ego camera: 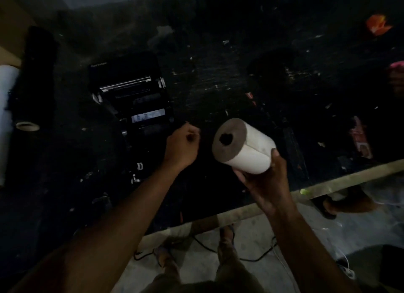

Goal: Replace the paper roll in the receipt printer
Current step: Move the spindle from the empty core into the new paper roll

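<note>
Over the dark surface [218,78], a fresh paper roll [244,146] is held up, ready for the open printer [135,100].

The right hand [265,181] grasps the paper roll from below and behind, thumb against its far end, with the core hole facing the camera; the roll is in the air, well apart from the printer, which sits to the left with its lid up and its bay dark. The left hand [182,145] is loosely clenched between roll and printer, and whether it pinches anything is too dim to tell. The risks, as I judge them: the light is poor, so the roll could go in facing the wrong way and feed from the wrong side; the loose end could unwind if the grip slackens; and the lid could close on a crooked sheet.
</note>
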`<action>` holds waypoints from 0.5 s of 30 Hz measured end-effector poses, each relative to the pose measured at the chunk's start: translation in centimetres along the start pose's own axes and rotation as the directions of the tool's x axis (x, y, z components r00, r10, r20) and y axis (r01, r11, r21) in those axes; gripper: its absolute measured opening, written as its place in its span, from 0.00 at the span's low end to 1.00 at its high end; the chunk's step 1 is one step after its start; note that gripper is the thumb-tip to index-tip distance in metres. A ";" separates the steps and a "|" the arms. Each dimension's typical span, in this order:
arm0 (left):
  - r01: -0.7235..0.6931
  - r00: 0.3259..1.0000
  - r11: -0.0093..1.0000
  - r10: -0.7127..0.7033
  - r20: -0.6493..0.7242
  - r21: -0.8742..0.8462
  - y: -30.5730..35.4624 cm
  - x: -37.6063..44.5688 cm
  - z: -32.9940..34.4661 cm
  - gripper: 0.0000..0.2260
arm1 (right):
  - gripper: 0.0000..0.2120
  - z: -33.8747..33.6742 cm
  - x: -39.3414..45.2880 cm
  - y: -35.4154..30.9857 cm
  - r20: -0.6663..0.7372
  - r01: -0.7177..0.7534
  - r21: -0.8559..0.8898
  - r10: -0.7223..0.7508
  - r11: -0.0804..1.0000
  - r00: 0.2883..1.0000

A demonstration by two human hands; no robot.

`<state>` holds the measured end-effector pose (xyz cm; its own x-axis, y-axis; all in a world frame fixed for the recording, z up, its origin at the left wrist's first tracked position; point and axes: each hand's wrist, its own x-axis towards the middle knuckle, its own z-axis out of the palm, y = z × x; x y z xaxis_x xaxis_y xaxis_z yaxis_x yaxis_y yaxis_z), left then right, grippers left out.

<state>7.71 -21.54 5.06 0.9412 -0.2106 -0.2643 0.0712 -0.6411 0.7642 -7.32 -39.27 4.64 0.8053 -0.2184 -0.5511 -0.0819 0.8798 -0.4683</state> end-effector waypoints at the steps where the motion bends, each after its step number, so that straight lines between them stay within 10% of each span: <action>1: -0.068 0.994 0.985 0.054 0.090 0.157 -0.3 1.2 1.1 0.05 | 0.24 -0.4 -0.1 -0.6 -0.002 0.027 0.002 -0.027 1.000 1.000; 9: -0.345 0.895 0.673 0.025 0.446 0.655 -1.3 5.3 6.5 0.26 | 0.22 -3.1 -1.1 -2.7 -0.082 0.122 0.063 -0.116 0.991 0.990; 15: -0.183 0.949 0.842 0.018 0.314 0.507 -2.3 6.2 6.6 0.15 | 0.25 -4.3 -2.2 -2.6 -0.079 0.123 0.086 -0.117 0.989 0.990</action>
<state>11.18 -26.26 -2.25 0.7912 -0.4427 -0.4219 -0.2803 -0.8757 0.3933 -11.46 -42.90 4.09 0.7605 -0.3523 -0.5455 0.0689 0.8791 -0.4716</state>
